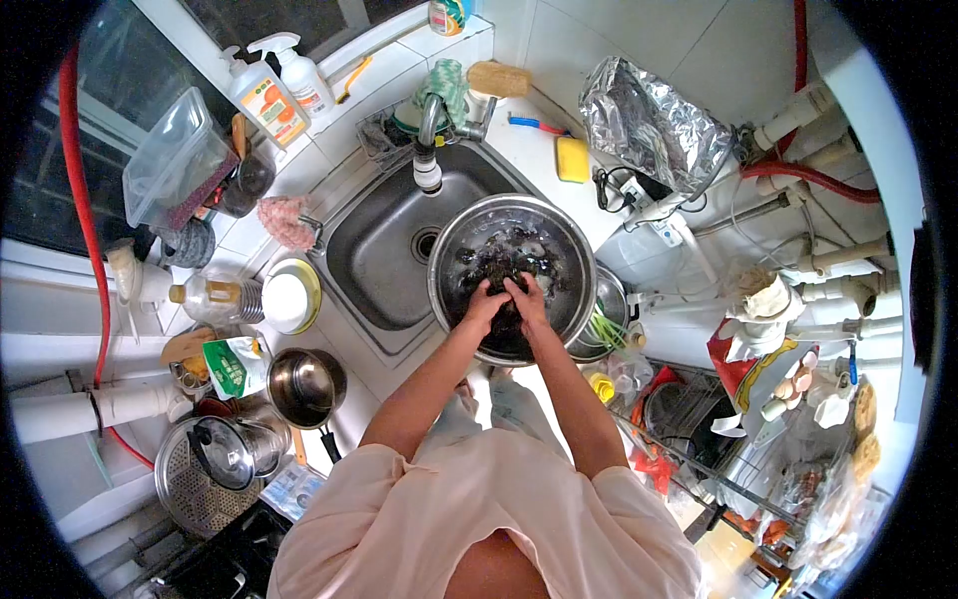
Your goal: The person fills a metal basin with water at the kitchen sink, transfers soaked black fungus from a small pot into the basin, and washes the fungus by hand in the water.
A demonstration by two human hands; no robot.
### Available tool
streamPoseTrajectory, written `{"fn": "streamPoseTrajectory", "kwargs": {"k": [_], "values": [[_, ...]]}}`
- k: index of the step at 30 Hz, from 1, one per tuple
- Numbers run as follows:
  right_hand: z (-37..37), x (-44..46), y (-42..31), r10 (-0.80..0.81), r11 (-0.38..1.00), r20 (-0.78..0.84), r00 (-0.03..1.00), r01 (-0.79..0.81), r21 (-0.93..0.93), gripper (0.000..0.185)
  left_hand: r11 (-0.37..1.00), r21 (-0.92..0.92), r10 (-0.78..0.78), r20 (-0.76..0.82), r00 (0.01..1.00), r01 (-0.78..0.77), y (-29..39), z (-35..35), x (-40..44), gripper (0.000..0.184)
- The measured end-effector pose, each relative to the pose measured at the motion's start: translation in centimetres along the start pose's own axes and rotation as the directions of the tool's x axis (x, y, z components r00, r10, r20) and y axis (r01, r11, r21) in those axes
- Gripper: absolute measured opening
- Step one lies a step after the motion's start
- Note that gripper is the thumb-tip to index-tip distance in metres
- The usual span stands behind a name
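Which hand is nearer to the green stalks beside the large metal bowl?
Right. The right hand, inside the metal bowl, is on the side toward the green stalks; the left hand, also inside, is farther across.

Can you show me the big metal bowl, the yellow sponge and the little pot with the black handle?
Big metal bowl (571, 284), head view: bare inner wall.
Yellow sponge (573, 160), head view: middle of its top.
Little pot (304, 387), head view: its inside.
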State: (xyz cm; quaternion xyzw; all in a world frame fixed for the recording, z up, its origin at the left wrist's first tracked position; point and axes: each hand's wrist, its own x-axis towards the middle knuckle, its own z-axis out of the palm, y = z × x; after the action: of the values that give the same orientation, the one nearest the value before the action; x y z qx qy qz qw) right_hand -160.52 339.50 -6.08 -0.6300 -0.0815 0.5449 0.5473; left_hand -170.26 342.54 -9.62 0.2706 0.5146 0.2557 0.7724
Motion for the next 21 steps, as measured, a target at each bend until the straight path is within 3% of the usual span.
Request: {"fn": "streamPoseTrajectory", "kwargs": {"k": [1,2,3,4,5,6,7,9,10,11,13,14,15,17,19,20,21], "values": [[0.1,0.7,0.1,-0.178,0.978,0.033,0.983,0.181,-0.107,0.029,1.0,0.002,0.013,0.019,1.0,-0.013,0.0,-0.2,0.4,0.053],[0.1,1.8,0.6,-0.347,0.912,0.081,0.934,0.356,-0.205,0.024,0.998,0.069,-0.006,-0.115,0.993,0.014,1.6,0.7,-0.9,0.039],[0.0,2.9,1.0,-0.497,0.805,0.146,0.855,0.517,-0.291,0.02,0.989,0.151,0.025,-0.141,0.99,-0.004,3.2,1.6,-2.2,0.036],[0.3,3.1,0.6,-0.511,0.803,0.109,0.853,0.518,-0.294,0.012,0.973,0.23,0.058,-0.166,0.984,-0.018,4.3,2.2,-2.9,0.033],[0.6,3.4,0.0,-0.585,0.719,0.092,0.806,0.567,-0.403,0.013,0.951,0.308,0.093,-0.189,0.978,-0.031,5.0,2.5,-3.3,0.031],[0.3,3.3,-0.4,-0.572,0.679,0.068,0.817,0.519,-0.519,0.014,0.902,0.423,0.186,-0.203,0.961,-0.085,4.3,2.2,-2.3,0.027],[0.7,2.0,-2.3,-0.565,0.628,0.043,0.824,0.463,-0.626,0.015,0.816,0.542,0.332,-0.156,0.931,-0.2,3.6,1.5,-1.0,0.026],[0.0,2.4,-3.0,-0.699,0.512,0.049,0.714,0.547,-0.662,0.019,0.561,0.731,0.578,-0.01,0.816,-0.389,3.0,0.1,0.6,0.026],[-0.1,1.4,-4.5,-0.669,0.536,0.002,0.744,0.484,-0.692,0.023,0.508,0.763,0.642,-0.026,0.766,-0.399,4.0,0.1,-0.3,0.03],[-0.2,0.8,-5.2,-0.692,0.497,-0.057,0.72,0.417,-0.761,0.028,0.538,0.789,0.611,-0.123,0.782,-0.296,5.0,0.4,-1.2,0.033],[-1.9,1.4,-5.5,-0.637,0.501,-0.038,0.77,0.375,-0.78,0.03,0.518,0.806,0.608,-0.112,0.786,-0.287,7.2,0.1,-2.5,0.035],[-2.6,1.9,-5.4,-0.707,0.406,0.037,0.706,0.449,-0.796,0.028,0.545,0.807,0.545,-0.132,0.828,-0.23,7.7,-0.2,-2.4,0.031],[-3.5,2.1,-5.3,-0.681,0.457,0.08,0.728,0.508,-0.73,0.024,0.502,0.804,0.627,-0.085,0.775,-0.318,7.7,-0.6,-1.9,0.028],[-4.4,3.4,-5.4,-0.694,0.387,0.168,0.7,0.559,-0.733,0.03,0.391,0.787,0.77,0.004,0.638,-0.478,6.9,-1.6,0.0,0.025],[-3.9,5.7,-3.8,-0.725,0.439,0.15,0.672,0.619,-0.652,0.042,0.472,0.736,0.719,-0.001,0.696,-0.486,6.0,-1.4,1.8,0.042],[-3.3,6.6,-3.6,-0.564,0.609,0.149,0.812,0.531,-0.589,0.051,0.494,0.712,0.7,0.015,0.714,-0.499,5.7,-1.2,3.0,0.049],[-2.7,7.4,-3.4,-0.481,0.723,0.2,0.854,0.515,-0.461,0.055,0.515,0.689,0.681,0.032,0.732,-0.509,5.3,-1.1,4.1,0.056]]}}
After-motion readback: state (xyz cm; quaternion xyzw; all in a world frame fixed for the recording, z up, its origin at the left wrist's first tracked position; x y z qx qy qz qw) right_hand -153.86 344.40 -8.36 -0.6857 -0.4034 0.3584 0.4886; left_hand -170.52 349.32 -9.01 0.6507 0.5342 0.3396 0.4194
